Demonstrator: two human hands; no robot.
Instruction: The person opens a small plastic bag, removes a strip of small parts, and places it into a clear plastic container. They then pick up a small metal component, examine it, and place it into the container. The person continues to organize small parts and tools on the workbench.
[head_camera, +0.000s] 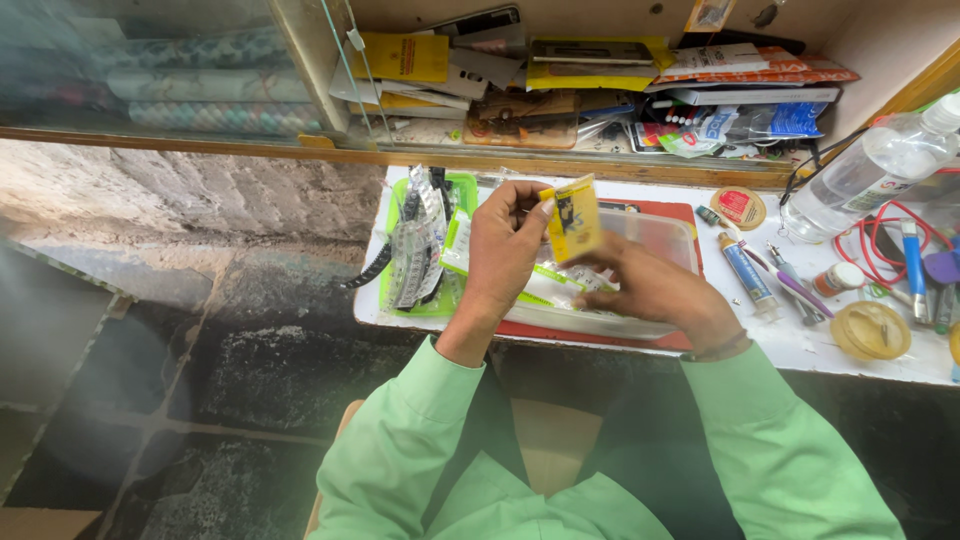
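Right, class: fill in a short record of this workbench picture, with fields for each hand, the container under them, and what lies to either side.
left hand: pinches the top edge of a small yellow packet
right hand: supports the packet from below
under the hands: clear plastic box on a red mat
left side: green tray holding strips of small packets
right side: clear plastic bottle, blue tube, round yellow lid

Both hands work over a clear box (655, 235), hemmed left by a green tray (462, 188) of strips. Right, tubes (745, 270), a bottle (865, 170) and red wire (880, 245) crowd the table (800, 345). Its near edge lies bare.
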